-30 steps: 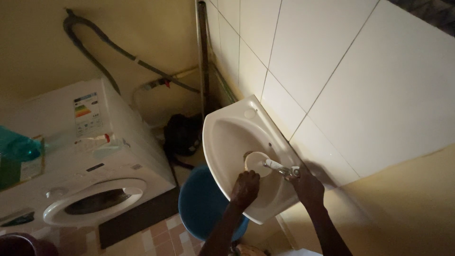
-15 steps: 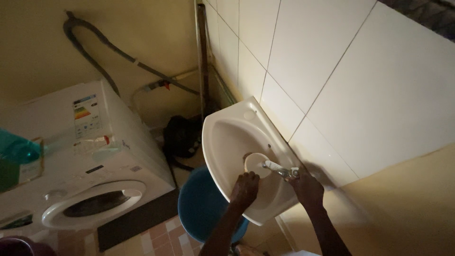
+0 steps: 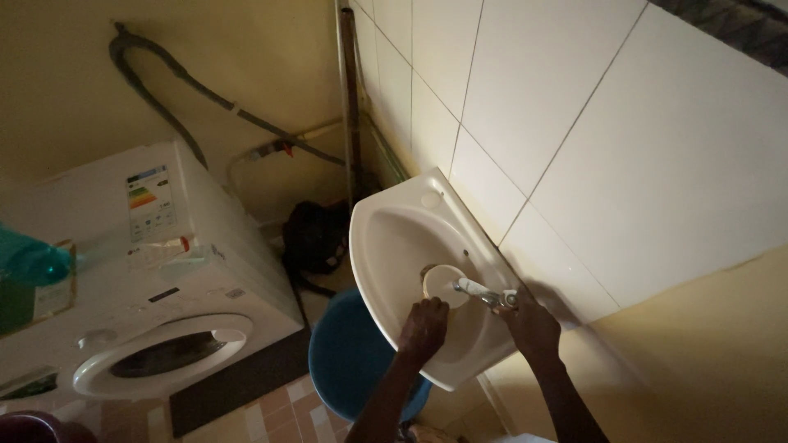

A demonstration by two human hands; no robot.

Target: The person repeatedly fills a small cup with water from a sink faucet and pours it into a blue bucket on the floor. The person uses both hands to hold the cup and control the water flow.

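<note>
Left hand (image 3: 424, 326) in sink (image 3: 386, 246), fingers curled, grip unclear. Right hand (image 3: 532, 324) fingers wrapped round tap (image 3: 484, 293); bucket (image 3: 349, 357) below.

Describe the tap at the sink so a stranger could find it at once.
Start at the white tiled wall and drop to the white sink fixed to it. The tap sits on the sink's wall-side edge, its spout over the basin, with the right hand at its base. It is the only shiny metal piece there.

White sink (image 3: 394, 238), blue bucket (image 3: 349, 361)
</note>
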